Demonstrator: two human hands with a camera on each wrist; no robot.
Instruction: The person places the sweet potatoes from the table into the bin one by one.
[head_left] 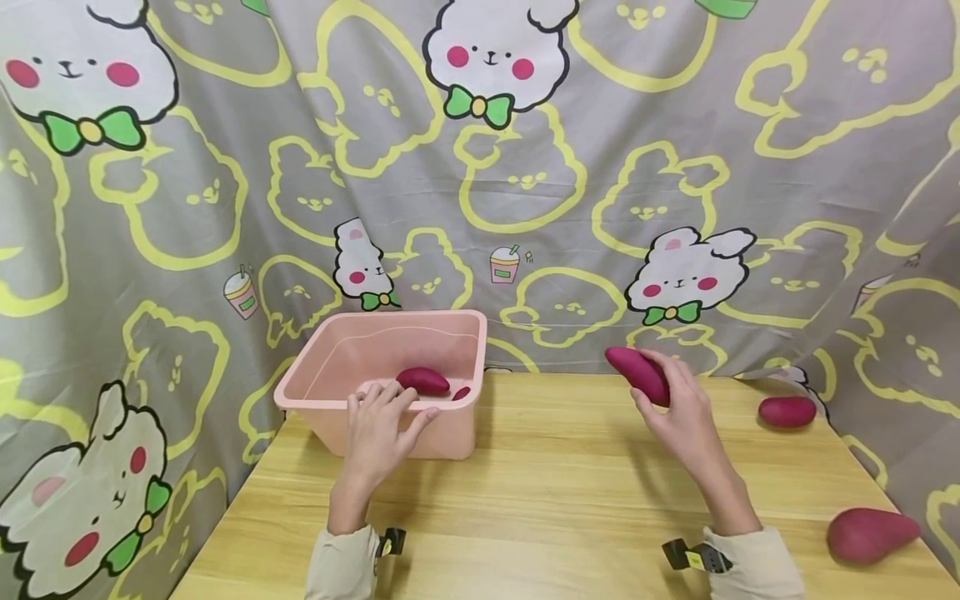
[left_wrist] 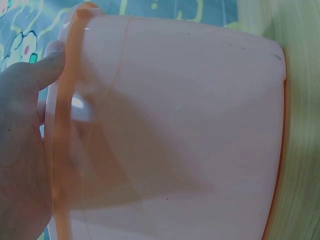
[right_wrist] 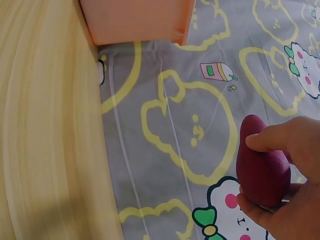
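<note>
My right hand (head_left: 684, 410) grips a purple-red sweet potato (head_left: 633, 371) above the table, thumb on one side and fingers on the other. In the right wrist view the same sweet potato (right_wrist: 262, 165) points upward from the grasp. At the left, my left hand (head_left: 384, 423) rests over the near rim of a pink plastic bin (head_left: 442, 437), its thumb spread along the edge. The left wrist view shows the bin's wall (left_wrist: 200, 115) beside that hand. Inside lies a sweet potato (head_left: 423, 381), with part of another dark red piece (head_left: 462, 392) showing near the right wall.
Two more sweet potatoes lie on the table's right side: one (head_left: 787, 412) near the back corner, a pear-shaped one (head_left: 872, 536) closer to me. The wooden table (head_left: 540, 500) meets a grey patterned curtain (head_left: 555, 200) behind and at both sides.
</note>
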